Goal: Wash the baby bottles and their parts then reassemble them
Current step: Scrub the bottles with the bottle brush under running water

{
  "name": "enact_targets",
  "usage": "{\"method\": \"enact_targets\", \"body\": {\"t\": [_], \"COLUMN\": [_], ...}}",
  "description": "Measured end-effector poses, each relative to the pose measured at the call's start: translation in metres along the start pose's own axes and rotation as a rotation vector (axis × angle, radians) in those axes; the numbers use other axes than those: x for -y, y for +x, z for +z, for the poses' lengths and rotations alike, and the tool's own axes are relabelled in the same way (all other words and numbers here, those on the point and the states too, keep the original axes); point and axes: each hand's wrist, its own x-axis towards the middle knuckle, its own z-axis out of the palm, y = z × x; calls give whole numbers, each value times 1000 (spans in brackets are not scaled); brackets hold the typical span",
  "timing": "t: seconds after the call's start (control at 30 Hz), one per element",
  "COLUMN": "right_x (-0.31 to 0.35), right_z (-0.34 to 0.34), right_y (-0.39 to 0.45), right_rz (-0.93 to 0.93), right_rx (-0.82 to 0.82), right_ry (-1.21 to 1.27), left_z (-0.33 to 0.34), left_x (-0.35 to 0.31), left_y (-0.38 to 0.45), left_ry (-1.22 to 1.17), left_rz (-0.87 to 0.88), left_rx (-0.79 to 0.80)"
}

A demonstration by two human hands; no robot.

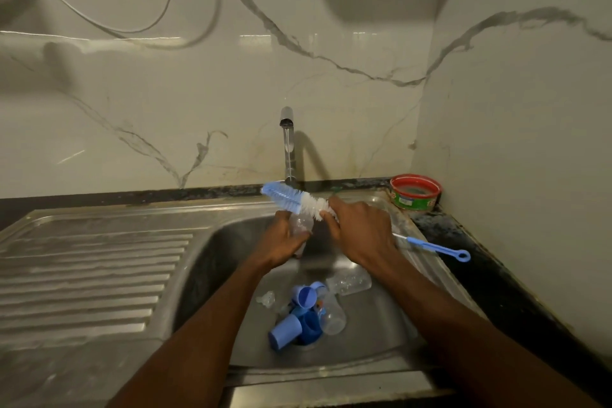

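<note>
My left hand (283,242) grips a clear baby bottle (300,224) upright over the sink basin, below the running tap. My right hand (359,228) holds a blue and white bottle brush (291,198) near its bristles, which lie just above the bottle's mouth. The brush's blue handle (437,247) with a ring end sticks out to the right. In the basin bottom lie two more clear bottles (352,281) (332,316), blue caps and collars (291,325) and a clear teat (266,298).
The steel sink (205,262) has a ribbed draining board (89,275) on the left. A chrome tap (287,142) runs a thin stream of water. A red and green tub (415,192) stands in the back right corner on the dark counter. Marble walls close the back and right.
</note>
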Motion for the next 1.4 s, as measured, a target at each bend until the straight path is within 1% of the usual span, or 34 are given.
{"method": "enact_targets", "body": {"t": [0.07, 0.13, 0.17, 0.2, 0.37, 0.5, 0.57, 0.67, 0.73, 0.8, 0.9, 0.97, 1.03, 1.13, 1.2, 1.27, 1.33, 1.4], "right_x": [-9, -23, -30, -35, -49, -47, -47, -49, -50, -52, -53, -54, -54, -56, -60, -64, -65, -64], "right_z": [-4, -6, -7, -6, -5, -7, -9, -12, -12, -13, -13, -12, -10, -13, -17, -23, -26, -26], "right_y": [0, 0, 0, -1, 0, 0, -1, -2, -3, -5, -5, -6, -6, -4, -1, 4, 8, 8], "right_rz": [68, 136, 166, 191, 240, 245, 261, 283, 284, 280, 275, 268, 248, 187, 147, 132, 123, 117], "right_rx": [-41, -62, -57, -50, -34, -19, -10, -29, -35, -44, -46, -51, -69, -82, -94, -93, -71, -73], "right_ry": [-34, -68, -75, -71, -56, -68, -58, -69, -74, -85, -60, -44, -28, -22, -43, -77, -103, -100], "left_z": [-7, -13, -16, -18, -19, -13, -11, -10, -11, -13, -20, -25, -32, -41, -48, -55, -62, -67], "left_x": [7, 11, 11, 9, -5, -19, -30, -45, -50, -52, -51, -47, -35, -11, 4, 13, 17, 17], "left_y": [1, 1, 1, 2, 16, 31, 39, 54, 61, 67, 66, 58, 49, 33, 23, 15, 9, 7], "left_ry": [269, 562, 643, 677, 669, 761, 845, 917, 860, 793, 691, 583, 377, -85, -336, -438, -435, -382], "left_rz": [56, 113, 120, 121, 77, 143, 172, 230, 201, 155, 40, -8, -48, -170, -214, -199, -169, -108], "left_rx": [2, -45, -68, -84, -70, 2, 40, 88, 57, -26, -248, -346, -356, -395, -386, -347, -295, -250]}}
